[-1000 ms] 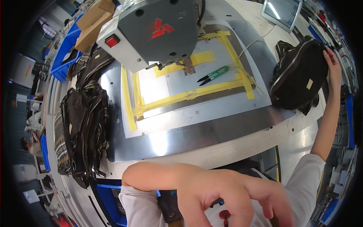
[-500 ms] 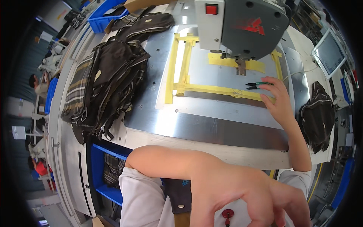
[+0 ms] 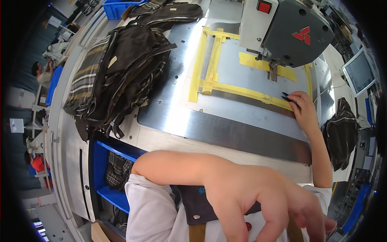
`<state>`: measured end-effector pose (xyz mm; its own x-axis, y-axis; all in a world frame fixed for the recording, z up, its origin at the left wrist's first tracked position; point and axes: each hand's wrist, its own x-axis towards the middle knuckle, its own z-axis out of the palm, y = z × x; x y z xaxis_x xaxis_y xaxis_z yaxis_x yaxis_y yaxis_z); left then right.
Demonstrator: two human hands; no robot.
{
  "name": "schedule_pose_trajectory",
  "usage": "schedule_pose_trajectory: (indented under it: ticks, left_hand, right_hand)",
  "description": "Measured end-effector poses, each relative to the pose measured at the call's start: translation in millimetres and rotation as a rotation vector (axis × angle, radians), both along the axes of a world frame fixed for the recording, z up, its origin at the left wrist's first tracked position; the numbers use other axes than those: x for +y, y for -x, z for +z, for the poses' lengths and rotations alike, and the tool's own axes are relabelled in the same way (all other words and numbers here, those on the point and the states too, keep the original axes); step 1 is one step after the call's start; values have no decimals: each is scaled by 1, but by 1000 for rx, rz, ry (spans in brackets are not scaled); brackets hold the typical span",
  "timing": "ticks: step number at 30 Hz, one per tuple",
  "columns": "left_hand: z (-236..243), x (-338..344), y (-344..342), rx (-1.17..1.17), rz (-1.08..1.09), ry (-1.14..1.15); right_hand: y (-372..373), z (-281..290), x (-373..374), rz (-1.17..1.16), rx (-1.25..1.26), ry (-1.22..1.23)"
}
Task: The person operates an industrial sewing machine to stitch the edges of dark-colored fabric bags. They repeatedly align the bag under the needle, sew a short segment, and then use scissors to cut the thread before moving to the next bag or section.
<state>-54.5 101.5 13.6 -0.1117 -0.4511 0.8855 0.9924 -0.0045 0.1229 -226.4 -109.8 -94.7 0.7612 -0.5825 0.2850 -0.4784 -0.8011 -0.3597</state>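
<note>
Small thread snips with slim dark blades (image 3: pixel 286 98) are, in the head view, at the front right of the taped work area, their pointed tips showing past the fingers of the right hand (image 3: pixel 303 108). That hand's thumb and fingers are closed on the snips, covering most of the handles. The left hand (image 3: pixel 258 197) hangs large in the foreground before the person's body, its bent fingers spread apart; some fingertips pass out of sight at the lower edge. Strips of yellow adhesive tape (image 3: pixel 231 89) form a frame on the broad silver metal plate (image 3: pixel 225 130), which rests on a pale worktop (image 3: pixel 165 143). Above the frame stands a dark grey and white sewing machine head (image 3: pixel 296 36) with a square red switch (image 3: pixel 264 7); its small metal presser foot (image 3: pixel 273 73) is beyond the snips, apart from them. A heap of dark zippered bags with plaid panels (image 3: pixel 129 60) lies left of the plate, and a single dark zippered bag (image 3: pixel 341 135) lies right of the right forearm. Below the worktop, an open blue plastic bin (image 3: pixel 115 198) holds folded plaid fabric (image 3: pixel 119 171).
</note>
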Motion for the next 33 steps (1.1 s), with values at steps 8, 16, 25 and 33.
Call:
schedule_pose_trajectory:
  ticks: [8,16,25,33]
  left_hand:
    - [-43,25,-108,-545,511,-660]
    - [-48,49,-125,-595,831,-1261]
    - [-26,82,-207,-1004,2371,-760]
    - [-16,118,-266,-2152,2929,-660]
  right_hand:
    - [51,4,-14,-204,-1,182]
    - [74,-2,-41,-372,86,286]
    - [14,8,10,-93,-36,226]
    - [6,-3,19,-14,-115,138]
